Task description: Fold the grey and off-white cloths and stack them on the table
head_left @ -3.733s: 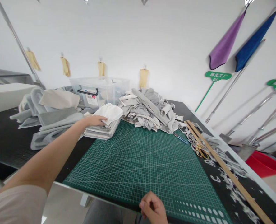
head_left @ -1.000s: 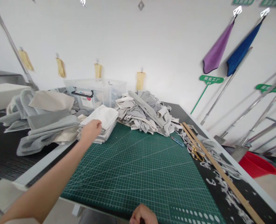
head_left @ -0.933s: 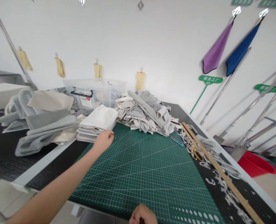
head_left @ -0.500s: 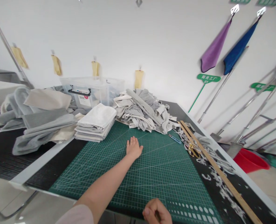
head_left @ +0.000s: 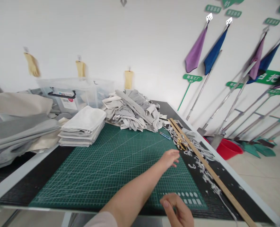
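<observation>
My left hand (head_left: 170,158) reaches across the green cutting mat (head_left: 102,164) to its right side, fingers stretched out and holding nothing. It is nearest to the yellow-handled scissors (head_left: 181,144), which lie just beyond the fingertips. My right hand (head_left: 177,209) is at the mat's front edge, its fingers curled in toward the thumb, and I see nothing in it. Past the left hand, light-blue snips (head_left: 165,135) lie at the mat's upper right edge. A stack of folded white cloths (head_left: 82,126) sits at the mat's back left corner.
A heap of grey and white cloth pieces (head_left: 135,110) lies behind the mat. Larger grey cloths (head_left: 24,129) and a clear plastic bin (head_left: 83,91) are at left. A long wooden ruler (head_left: 215,176), white cord and scraps run along the right. A red bucket (head_left: 228,148) stands beyond the table.
My left hand has moved from the middle of the mat to its right side. The view has turned right. My right hand stays curled at the front edge.
</observation>
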Motion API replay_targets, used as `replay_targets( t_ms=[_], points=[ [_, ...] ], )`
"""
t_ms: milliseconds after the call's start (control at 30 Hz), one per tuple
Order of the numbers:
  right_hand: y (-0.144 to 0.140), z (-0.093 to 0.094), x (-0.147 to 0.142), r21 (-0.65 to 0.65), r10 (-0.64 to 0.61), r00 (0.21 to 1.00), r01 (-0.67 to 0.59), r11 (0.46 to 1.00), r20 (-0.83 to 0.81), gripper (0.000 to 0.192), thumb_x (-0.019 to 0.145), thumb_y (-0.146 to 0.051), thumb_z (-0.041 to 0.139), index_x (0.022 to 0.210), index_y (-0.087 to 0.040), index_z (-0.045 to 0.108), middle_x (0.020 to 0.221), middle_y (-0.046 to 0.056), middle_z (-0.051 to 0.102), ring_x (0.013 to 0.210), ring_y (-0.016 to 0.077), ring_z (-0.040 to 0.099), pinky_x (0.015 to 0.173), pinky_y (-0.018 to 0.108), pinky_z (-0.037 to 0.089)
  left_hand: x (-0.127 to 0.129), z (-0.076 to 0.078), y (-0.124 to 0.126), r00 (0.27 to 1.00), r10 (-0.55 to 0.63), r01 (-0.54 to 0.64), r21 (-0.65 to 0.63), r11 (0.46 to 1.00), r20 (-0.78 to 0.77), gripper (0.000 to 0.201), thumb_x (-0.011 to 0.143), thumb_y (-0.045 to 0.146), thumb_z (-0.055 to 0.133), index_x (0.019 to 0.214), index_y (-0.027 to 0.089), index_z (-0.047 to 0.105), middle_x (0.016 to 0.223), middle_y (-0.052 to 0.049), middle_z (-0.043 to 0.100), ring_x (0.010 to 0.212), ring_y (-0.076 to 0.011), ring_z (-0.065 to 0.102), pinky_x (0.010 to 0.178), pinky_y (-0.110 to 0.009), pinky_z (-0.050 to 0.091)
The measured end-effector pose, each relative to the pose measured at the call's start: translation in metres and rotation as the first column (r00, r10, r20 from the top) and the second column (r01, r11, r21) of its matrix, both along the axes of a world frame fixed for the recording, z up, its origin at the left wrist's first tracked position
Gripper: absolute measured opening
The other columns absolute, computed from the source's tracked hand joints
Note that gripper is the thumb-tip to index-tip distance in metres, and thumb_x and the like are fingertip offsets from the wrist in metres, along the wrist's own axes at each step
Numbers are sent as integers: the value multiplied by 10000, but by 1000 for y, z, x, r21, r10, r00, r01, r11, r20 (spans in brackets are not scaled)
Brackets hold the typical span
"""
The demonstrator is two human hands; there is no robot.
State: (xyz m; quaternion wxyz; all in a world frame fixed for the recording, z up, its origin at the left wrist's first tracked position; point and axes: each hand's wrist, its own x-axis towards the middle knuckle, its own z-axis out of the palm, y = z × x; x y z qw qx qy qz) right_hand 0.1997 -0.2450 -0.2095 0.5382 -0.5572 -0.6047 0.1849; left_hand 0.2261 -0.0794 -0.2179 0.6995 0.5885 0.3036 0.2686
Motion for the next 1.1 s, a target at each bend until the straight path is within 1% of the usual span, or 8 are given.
replay_targets(
  t_ms=[67,200,300,467,633,833,967,1100],
  points=[
    [12,-1,21,-146,-10,970,47,988,242,160,749,-309,425,684,-206,531,812,40,584,782,166,528,667,277,417,-28,-3,18,995,100,-99,40,994,-23,298,711,255,417,979,164,512,914,-67,580,604,-82,535,445,-160,389],
    [35,-17,57,-287,-36,817,244,926,576,302,736,-434,392,963,-288,526,1168,26,457,1046,224,415,861,447,297,-94,-24,50,945,315,-302,133,944,-86,205,691,180,405,822,130,555,697,-26,580,499,-49,469,436,-147,348],
    [36,-30,77,-294,-95,741,376,878,665,381,730,-486,353,1056,-327,471,1214,6,410,1093,236,374,890,514,218,-132,-38,60,904,413,-385,205,900,-113,180,677,160,406,755,131,566,647,-13,571,504,-57,473,467,-164,368],
    [22,-40,98,-243,-265,701,536,808,662,414,722,-501,345,1039,-285,502,1188,41,437,1076,258,392,848,488,296,-159,-48,71,846,509,-448,302,841,-162,191,685,176,401,762,137,571,628,-10,577,514,-72,495,488,-179,396],
    [28,-48,83,-292,-107,775,357,887,622,351,703,-478,401,962,-303,562,1134,38,491,1007,250,462,806,429,368,-165,-52,90,754,619,-497,425,757,-221,208,706,173,383,770,153,580,658,-6,587,558,-84,517,541,-195,406],
    [53,-43,30,-428,107,802,195,883,587,335,655,-432,498,985,-382,533,1209,16,414,1098,316,351,852,592,186,-168,-46,110,681,683,-455,579,677,-264,164,693,169,440,704,187,602,761,11,606,727,-113,531,677,-215,386],
    [93,-24,-3,-488,398,805,-158,859,440,458,600,-316,586,1041,-387,484,1265,0,339,1153,277,273,907,530,103,-168,-42,126,594,747,-469,626,624,-299,170,704,158,438,771,186,592,835,-2,601,778,-117,525,714,-217,374],
    [151,-18,-33,-428,486,818,-336,839,310,212,650,-269,528,846,-306,601,1088,-8,527,1032,200,428,911,425,181,-169,-40,138,483,817,-520,647,558,-316,223,727,159,403,897,191,544,898,-16,588,824,-119,521,727,-214,364]
  ],
)
